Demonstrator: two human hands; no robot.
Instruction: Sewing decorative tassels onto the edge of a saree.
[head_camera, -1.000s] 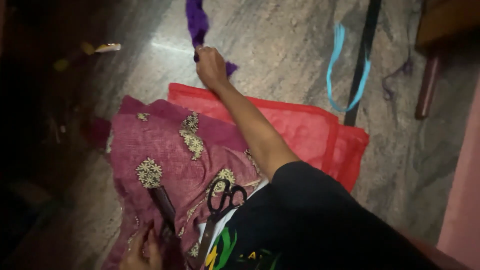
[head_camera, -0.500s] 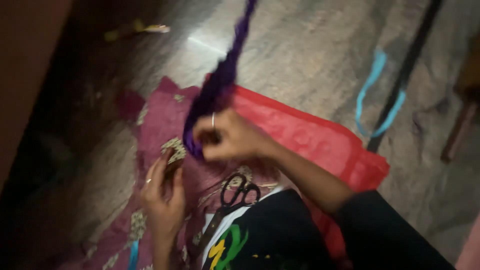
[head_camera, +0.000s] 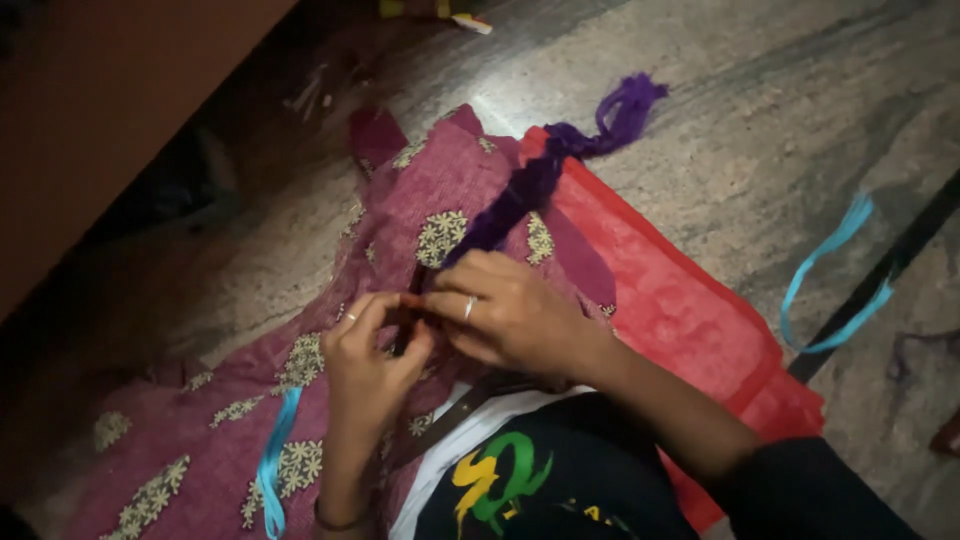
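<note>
A long purple fabric strip (head_camera: 560, 165) runs from the stone floor across the cloths to my hands. My right hand (head_camera: 505, 315) grips its near end, a ring on one finger. My left hand (head_camera: 370, 355) meets it, fingertips pinching the same end over the maroon embroidered cloth (head_camera: 400, 230). A red net cloth (head_camera: 680, 300) lies under and to the right of my right forearm. What sits between my fingertips is too small to make out.
A light blue ribbon (head_camera: 830, 280) and a black strap (head_camera: 880, 275) lie on the grey stone floor at right. Another blue ribbon (head_camera: 275, 460) rests on the maroon cloth near my left wrist. A brown wooden surface (head_camera: 110, 110) fills the upper left.
My right hand has pulled the purple strip in from the far floor to my lap. My left hand has risen to meet it. The scissors are hidden now.
</note>
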